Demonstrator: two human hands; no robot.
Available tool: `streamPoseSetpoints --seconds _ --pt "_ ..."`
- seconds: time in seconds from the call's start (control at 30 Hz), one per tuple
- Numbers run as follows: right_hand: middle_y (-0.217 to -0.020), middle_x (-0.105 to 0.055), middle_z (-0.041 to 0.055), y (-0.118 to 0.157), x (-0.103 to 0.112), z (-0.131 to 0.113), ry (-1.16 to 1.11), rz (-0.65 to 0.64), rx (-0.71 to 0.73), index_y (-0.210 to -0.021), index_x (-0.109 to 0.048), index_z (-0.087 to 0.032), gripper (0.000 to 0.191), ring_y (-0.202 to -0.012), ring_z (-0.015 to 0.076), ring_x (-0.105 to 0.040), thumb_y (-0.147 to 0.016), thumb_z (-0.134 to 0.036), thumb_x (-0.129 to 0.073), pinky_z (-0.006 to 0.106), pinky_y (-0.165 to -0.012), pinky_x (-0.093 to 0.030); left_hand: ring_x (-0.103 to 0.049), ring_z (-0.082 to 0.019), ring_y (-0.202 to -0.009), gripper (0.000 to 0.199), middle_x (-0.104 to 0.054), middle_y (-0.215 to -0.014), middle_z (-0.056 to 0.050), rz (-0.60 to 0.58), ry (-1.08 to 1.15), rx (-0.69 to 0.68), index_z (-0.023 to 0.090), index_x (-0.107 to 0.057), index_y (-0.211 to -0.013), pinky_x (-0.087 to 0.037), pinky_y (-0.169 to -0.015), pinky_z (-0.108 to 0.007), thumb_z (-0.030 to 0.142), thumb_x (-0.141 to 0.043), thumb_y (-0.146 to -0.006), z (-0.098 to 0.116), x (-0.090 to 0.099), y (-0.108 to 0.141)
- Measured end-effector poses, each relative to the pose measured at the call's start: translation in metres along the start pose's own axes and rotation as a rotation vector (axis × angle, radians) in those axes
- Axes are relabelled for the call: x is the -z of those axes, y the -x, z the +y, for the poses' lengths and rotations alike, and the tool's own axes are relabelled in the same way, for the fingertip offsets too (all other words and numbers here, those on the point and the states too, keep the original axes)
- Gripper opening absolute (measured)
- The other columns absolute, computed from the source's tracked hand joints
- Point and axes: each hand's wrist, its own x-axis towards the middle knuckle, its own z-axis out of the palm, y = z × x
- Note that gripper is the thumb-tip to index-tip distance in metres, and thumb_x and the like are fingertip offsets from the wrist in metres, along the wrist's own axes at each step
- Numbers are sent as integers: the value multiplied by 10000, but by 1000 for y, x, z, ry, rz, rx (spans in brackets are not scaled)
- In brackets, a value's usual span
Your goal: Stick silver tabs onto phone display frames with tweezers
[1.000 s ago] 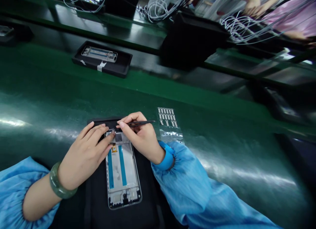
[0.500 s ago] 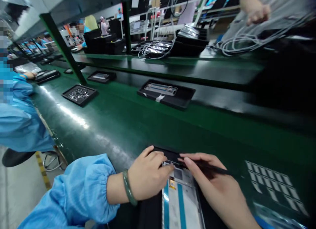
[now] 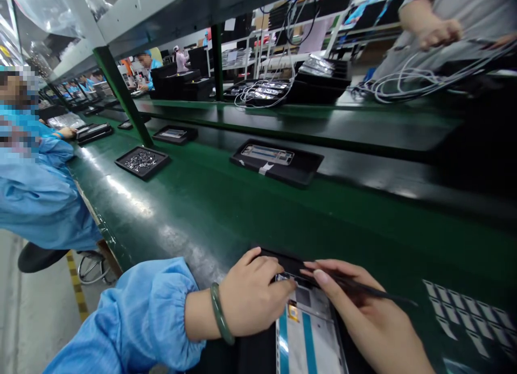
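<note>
Head view: a long green surface (image 3: 202, 212) runs from near right to far left, glossy with streaks of light. Near its close edge lies a phone frame (image 3: 323, 336) with blue strips and a small orange piece, on a black base (image 3: 250, 352). The left hand (image 3: 252, 296) rests its bent fingers on the frame's far end; whether they pinch anything cannot be told. The right hand (image 3: 363, 309) has its fingers closed on dark tweezers (image 3: 390, 295) over the same end.

Pale strips (image 3: 448, 304) lie in rows at near right. Farther off, a black tray (image 3: 307, 172) carries a second frame (image 3: 269, 154), and a dark tray (image 3: 151, 174) to its left holds small metallic parts. Beyond them are white cables (image 3: 404, 89), a green post (image 3: 123, 97) and a grey overhead shelf (image 3: 169, 21).

At left, a person (image 3: 40, 202) in blue is beside the surface, above a black stool (image 3: 40, 258) and a yellow-and-black floor stripe (image 3: 76, 282). At far right, another person's hand (image 3: 438, 32) is above the cables.

The phone frame's near end is cut off by the lower edge, and the right wrist is out of sight. Fingers cover part of the frame's far end, and the tweezers' tips are hard to make out. The far right is too dark to read; distant workers are small and partly pixelated.
</note>
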Motion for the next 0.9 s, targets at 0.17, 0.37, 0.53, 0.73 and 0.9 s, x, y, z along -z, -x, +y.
streamPoseSetpoints --seconds 0.17,0.37,0.53,0.73,0.9 --pt "-935 -663 46 1 2 -4 46 -43 -51 -835 -645 -230 326 -836 212 -671 -768 -527 -527 259 -632 -557 -487 -178 -1131 288 -571 -1097 -46 -33 4 19 200 -540 -1127 -305 -1053 -392 276 -357 -917 1 5 0" --pt "-900 -666 42 1 0 -1 45 -35 -22 -814 -637 -222 327 -791 205 -669 -741 -533 -564 283 -678 -545 -485 -177 -1132 292 -570 -1096 -46 -35 2 19 199 -536 -1136 -299 -1055 -386 274 -359 -916 2 5 1" --pt "-894 -672 46 2 0 0 31 -2 -42 -823 -635 -216 331 -738 197 -675 -737 -530 -575 264 -616 -542 -482 -180 -1132 291 -568 -1084 -43 -39 6 22 198 -534 -1138 -297 -1060 -385 278 -369 -913 3 5 1" --pt "-900 -672 51 3 -1 -5 19 -26 -25 -830 -633 -207 311 -737 186 -673 -768 -502 -557 253 -623 -540 -488 -181 -1128 284 -570 -1093 -48 -44 20 34 201 -537 -1131 -305 -1058 -394 265 -366 -913 4 5 1" --pt "-871 -674 55 4 1 -8 -14 -43 -57 -835 -603 -207 302 -744 194 -673 -778 -500 -552 260 -608 -537 -493 -189 -1120 273 -571 -1106 -44 -60 27 46 204 -542 -1123 -317 -1054 -409 264 -386 -907 5 5 2"
